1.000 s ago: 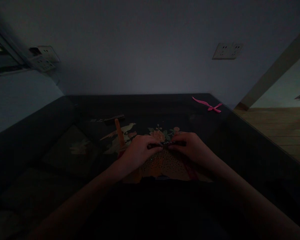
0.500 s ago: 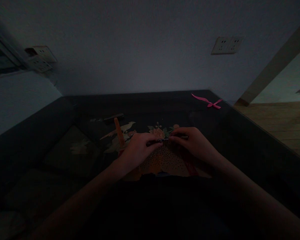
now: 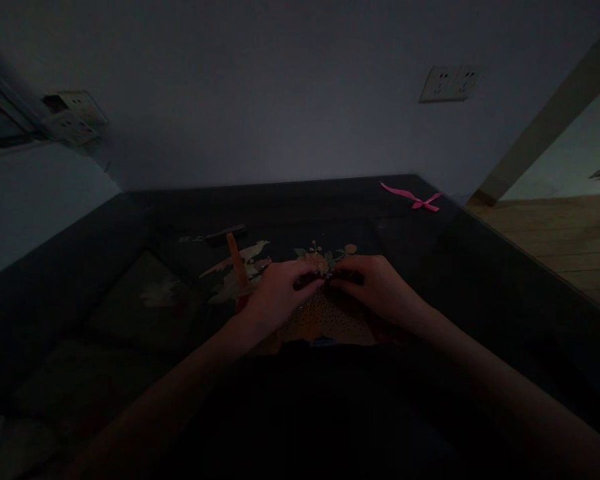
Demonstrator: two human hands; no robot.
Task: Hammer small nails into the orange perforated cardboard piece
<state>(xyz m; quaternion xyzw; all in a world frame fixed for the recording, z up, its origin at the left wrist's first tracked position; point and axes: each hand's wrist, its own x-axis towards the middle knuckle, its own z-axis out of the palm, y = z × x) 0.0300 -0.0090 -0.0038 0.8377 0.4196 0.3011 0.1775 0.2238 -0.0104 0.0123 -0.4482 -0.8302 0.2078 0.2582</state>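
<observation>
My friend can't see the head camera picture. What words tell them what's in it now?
In dim light, a person's left hand and right hand nearly meet above a dotted tan piece on a dark table; it is too dark to tell what the fingertips hold. A pink ribbon lies near the far right corner.

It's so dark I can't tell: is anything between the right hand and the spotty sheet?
Nothing visible is: the right hand is right at the far edge of the spotty sheet. The orange stick is off to the left.
</observation>
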